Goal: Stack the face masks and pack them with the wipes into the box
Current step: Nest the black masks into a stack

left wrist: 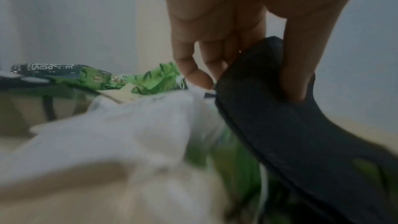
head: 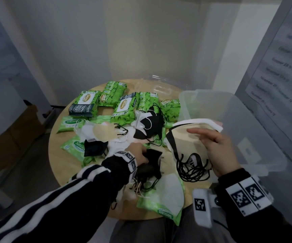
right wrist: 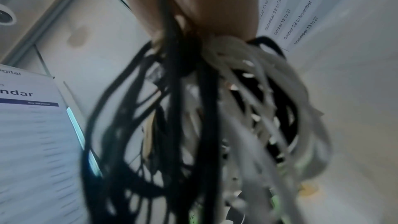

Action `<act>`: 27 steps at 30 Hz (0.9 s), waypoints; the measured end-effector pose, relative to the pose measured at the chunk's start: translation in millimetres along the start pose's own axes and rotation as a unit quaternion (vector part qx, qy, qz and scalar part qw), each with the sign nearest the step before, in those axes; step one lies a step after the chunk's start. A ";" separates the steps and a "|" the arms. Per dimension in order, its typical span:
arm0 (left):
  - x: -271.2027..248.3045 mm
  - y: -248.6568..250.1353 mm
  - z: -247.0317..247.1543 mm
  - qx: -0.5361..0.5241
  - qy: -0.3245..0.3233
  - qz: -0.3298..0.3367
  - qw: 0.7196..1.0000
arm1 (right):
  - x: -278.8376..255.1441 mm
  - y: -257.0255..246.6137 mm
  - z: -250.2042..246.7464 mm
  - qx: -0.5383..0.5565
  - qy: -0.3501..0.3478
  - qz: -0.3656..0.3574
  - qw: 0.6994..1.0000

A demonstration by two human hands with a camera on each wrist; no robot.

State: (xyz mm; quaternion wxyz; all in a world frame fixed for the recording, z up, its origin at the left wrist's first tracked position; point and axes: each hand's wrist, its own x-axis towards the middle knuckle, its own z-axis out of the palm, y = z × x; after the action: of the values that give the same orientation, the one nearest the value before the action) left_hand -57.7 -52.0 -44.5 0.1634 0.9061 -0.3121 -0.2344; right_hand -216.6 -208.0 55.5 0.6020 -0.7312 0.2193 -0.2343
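Note:
My right hand (head: 217,148) grips a stack of face masks (head: 185,141), beige on top with white and black edges, held above the table's right side. Their black and white ear loops (right wrist: 193,117) dangle below the hand. My left hand (head: 138,153) pinches a black mask (head: 152,160) (left wrist: 280,117) between thumb and fingers, in the pile near the table's front. Loose white, beige and black masks (head: 147,123) lie over the table's middle. Green wipes packs (head: 124,107) sit at the back and under the masks. The clear plastic box (head: 229,120) stands at the right.
The round wooden table (head: 59,160) is small and crowded. A clear lid (head: 159,85) lies at its back edge. A white mask (head: 169,193) and a green pack (head: 166,211) hang over the near edge. Walls with printed sheets (head: 285,67) close in on both sides.

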 end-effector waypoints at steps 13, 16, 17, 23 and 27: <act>-80.8 53.0 -136.1 -0.424 -0.017 0.132 0.896 | -7.3 -25.2 12.7 -0.055 -0.052 0.018 0.997; -85.1 59.4 -135.1 -0.521 -0.054 0.139 0.840 | -12.5 -29.6 14.9 -0.018 -0.078 0.017 0.997; -86.0 60.9 -134.5 -0.547 -0.068 0.145 0.821 | -14.0 -31.1 14.9 -0.004 -0.081 0.021 0.996; -79.1 65.1 -121.4 -0.538 -0.055 0.114 0.834 | -20.5 -44.6 9.9 0.239 -0.150 0.084 0.956; -71.5 67.0 -106.3 -0.522 -0.022 0.088 0.848 | -15.9 -34.1 14.5 0.153 -0.105 0.057 0.981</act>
State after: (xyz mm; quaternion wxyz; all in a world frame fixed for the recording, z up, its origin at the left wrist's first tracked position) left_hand -84.2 -40.5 97.2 0.6257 0.6503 -0.2255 -0.3671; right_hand -219.1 -181.1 85.4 0.7389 -0.6372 0.1577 -0.1521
